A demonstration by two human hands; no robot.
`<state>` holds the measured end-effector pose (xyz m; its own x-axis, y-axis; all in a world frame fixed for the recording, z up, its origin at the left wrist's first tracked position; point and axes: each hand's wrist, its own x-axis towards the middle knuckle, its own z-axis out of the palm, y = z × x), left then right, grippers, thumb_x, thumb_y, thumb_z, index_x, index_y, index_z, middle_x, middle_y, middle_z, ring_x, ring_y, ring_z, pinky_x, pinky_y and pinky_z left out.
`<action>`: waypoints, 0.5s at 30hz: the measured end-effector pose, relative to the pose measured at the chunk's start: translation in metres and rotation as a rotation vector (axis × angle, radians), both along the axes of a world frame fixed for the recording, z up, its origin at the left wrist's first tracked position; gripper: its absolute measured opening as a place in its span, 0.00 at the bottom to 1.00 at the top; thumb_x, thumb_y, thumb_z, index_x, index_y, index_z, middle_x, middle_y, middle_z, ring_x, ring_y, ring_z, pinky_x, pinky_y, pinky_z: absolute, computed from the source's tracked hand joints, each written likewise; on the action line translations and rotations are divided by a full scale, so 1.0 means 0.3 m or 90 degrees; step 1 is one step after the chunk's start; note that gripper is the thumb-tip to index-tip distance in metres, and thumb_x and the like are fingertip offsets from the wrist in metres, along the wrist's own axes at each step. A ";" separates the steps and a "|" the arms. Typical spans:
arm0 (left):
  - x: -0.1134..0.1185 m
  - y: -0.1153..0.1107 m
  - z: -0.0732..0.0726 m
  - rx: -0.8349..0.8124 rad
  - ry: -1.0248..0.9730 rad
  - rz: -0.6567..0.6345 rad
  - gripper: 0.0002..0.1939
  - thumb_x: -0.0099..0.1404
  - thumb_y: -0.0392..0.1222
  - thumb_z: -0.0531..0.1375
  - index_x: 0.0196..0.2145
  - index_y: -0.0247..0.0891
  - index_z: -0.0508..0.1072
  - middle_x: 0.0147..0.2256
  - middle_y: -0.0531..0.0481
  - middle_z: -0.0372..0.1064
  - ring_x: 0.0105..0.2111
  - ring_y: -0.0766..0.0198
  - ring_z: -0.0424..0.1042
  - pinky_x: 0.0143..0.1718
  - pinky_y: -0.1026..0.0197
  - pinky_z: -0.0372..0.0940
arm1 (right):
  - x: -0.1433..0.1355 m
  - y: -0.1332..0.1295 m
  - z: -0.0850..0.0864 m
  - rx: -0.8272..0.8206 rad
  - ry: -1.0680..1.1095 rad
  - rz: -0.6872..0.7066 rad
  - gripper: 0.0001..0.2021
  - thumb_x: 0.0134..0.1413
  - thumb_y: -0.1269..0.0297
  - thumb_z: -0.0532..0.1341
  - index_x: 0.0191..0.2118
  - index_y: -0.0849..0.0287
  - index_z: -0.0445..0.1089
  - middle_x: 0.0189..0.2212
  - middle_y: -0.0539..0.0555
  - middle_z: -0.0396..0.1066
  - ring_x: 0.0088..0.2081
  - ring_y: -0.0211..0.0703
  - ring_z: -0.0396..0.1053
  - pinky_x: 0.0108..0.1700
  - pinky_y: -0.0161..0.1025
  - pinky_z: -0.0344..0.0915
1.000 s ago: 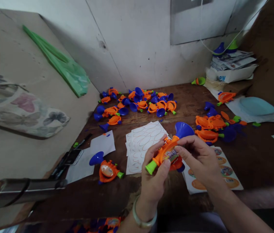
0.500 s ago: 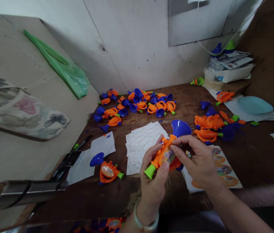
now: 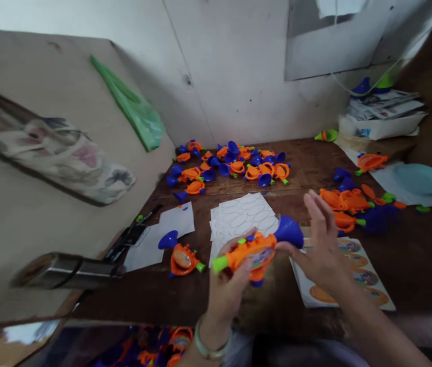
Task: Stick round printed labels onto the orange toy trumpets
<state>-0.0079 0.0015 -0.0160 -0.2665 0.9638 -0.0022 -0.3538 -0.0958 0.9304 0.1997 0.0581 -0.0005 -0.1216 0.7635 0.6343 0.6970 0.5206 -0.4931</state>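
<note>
My left hand (image 3: 225, 293) is wrapped around an orange toy trumpet (image 3: 264, 241) with a blue bell and a green mouthpiece. A shiny printed sticker shows on the trumpet's side. My right hand (image 3: 325, 255) is open, its fingers raised and apart, with the thumb close to the blue bell; I cannot tell whether it touches. Beneath the right hand lies a sticker sheet (image 3: 366, 278) with orange and coloured ovals. To the left, another toy trumpet (image 3: 182, 258) with an oval sticker rests on the table. Behind the held trumpet are white sheets (image 3: 244, 211) with oval outlines.
Several toy trumpets (image 3: 234, 165) cluster at the back of the brown table (image 3: 143, 300); more orange parts (image 3: 348, 200) lie at the right. A steel flask (image 3: 66, 270) stands at the left edge. Further right is a light-blue lid-like piece (image 3: 426, 178). More toys (image 3: 154, 344) sit below the front edge.
My right hand has come off the sticker on the trumpet, and its fingers have spread. The trumpet has turned more level in my left hand. The camera view has shifted left.
</note>
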 end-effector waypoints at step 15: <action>-0.462 -0.069 -0.163 -0.346 0.070 0.322 0.08 0.56 0.40 0.76 0.31 0.38 0.82 0.29 0.45 0.84 0.48 0.40 0.85 0.64 0.39 0.72 | 0.080 -0.040 -0.162 -0.119 -0.146 0.154 0.20 0.73 0.52 0.60 0.65 0.46 0.73 0.65 0.62 0.74 0.67 0.65 0.70 0.61 0.64 0.72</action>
